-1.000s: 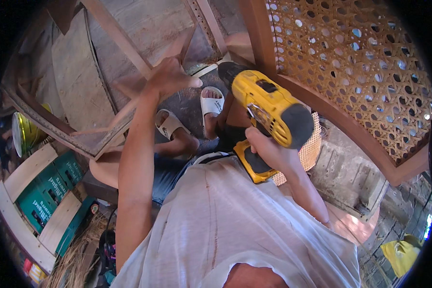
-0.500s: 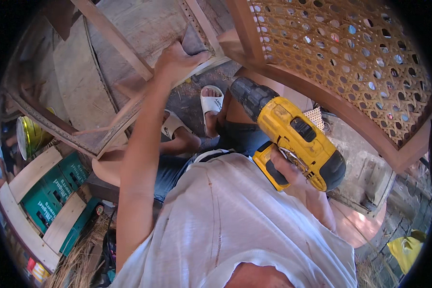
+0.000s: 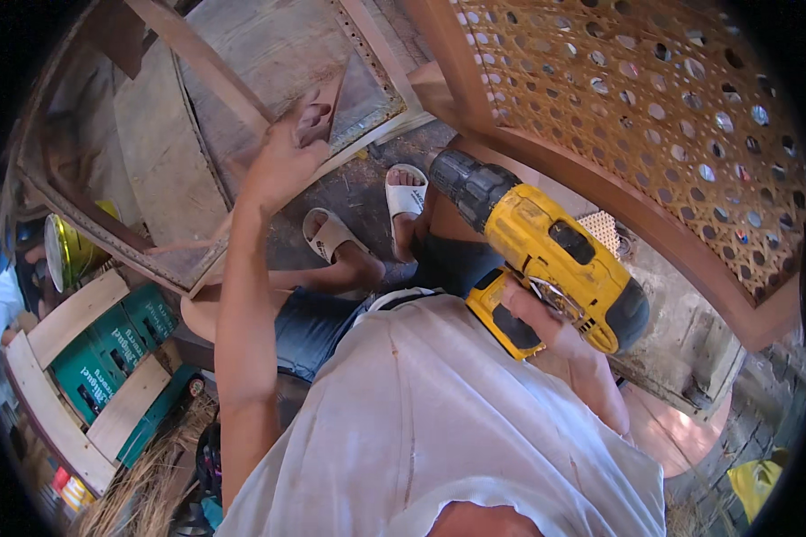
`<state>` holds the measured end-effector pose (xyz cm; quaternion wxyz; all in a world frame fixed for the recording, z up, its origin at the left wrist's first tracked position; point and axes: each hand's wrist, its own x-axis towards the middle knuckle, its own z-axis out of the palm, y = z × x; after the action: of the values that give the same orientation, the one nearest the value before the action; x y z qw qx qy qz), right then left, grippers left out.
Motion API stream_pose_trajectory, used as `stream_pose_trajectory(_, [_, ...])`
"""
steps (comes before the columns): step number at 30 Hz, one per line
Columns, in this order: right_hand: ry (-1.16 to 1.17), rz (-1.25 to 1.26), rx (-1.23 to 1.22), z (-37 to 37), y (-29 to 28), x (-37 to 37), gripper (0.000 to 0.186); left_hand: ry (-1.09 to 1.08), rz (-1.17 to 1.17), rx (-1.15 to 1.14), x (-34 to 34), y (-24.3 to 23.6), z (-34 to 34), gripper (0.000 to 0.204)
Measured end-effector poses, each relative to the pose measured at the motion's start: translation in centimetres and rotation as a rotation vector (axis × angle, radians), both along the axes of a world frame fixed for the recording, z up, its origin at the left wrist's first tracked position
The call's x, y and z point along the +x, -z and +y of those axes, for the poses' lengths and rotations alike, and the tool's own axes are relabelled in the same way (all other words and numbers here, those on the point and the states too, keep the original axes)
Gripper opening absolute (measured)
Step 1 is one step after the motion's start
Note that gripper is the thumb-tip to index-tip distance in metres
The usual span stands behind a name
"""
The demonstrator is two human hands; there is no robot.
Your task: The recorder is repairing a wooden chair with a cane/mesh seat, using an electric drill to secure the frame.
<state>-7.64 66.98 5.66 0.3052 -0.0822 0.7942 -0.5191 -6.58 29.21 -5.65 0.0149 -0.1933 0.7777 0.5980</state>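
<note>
My left hand (image 3: 288, 154) is open, fingers apart and partly bent, over the corner of an unfinished wooden frame (image 3: 226, 64) with perforated edging; whether it presses on the wood I cannot tell. My right hand (image 3: 535, 309) grips the handle of a yellow-and-black cordless drill (image 3: 551, 242), held over my lap with its chuck pointing up-left. I see no bit in the chuck. Just beyond the drill stands a brown wooden panel (image 3: 604, 152) filled with woven cane, its frame close to the chuck.
My sandalled feet (image 3: 401, 201) are below. At left are a green crate (image 3: 98, 358) behind pale slats, a yellow can (image 3: 67, 251), straw (image 3: 143, 483) and someone in white (image 3: 2, 304). A weathered board (image 3: 690, 358) and yellow bag (image 3: 752, 483) lie at right.
My left hand went up-right along the frame, then back leftward, with its fingers shifting. The drill moved right and slightly down, showing more of its top, and has held nearly still since.
</note>
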Motion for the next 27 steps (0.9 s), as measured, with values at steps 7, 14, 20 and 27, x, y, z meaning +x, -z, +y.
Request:
stream_pose_trajectory(7, [-0.335, 0.184, 0.182, 0.0, 1.4, -1.2, 0.046, 0.203, -0.034, -0.832, 2.6, -0.2, 0.8, 0.087])
stream_pose_trajectory(14, [-0.528, 0.616, 0.352, -1.1, 3.3, -1.3, 0.044, 0.217, -0.176, -0.903, 2.6, 1.2, 0.9, 0.081])
stream_pose_trajectory(20, [-0.566, 0.710, 0.377, -1.2, 3.7, -2.2, 0.043, 0.142, -0.117, -0.884, 1.2, 1.4, 1.6, 0.068])
stream_pose_trajectory(27, [-0.579, 0.768, 0.409, -1.4, 3.5, -2.1, 0.042, 0.169, -0.189, -0.877, 1.1, 1.6, 1.3, 0.075])
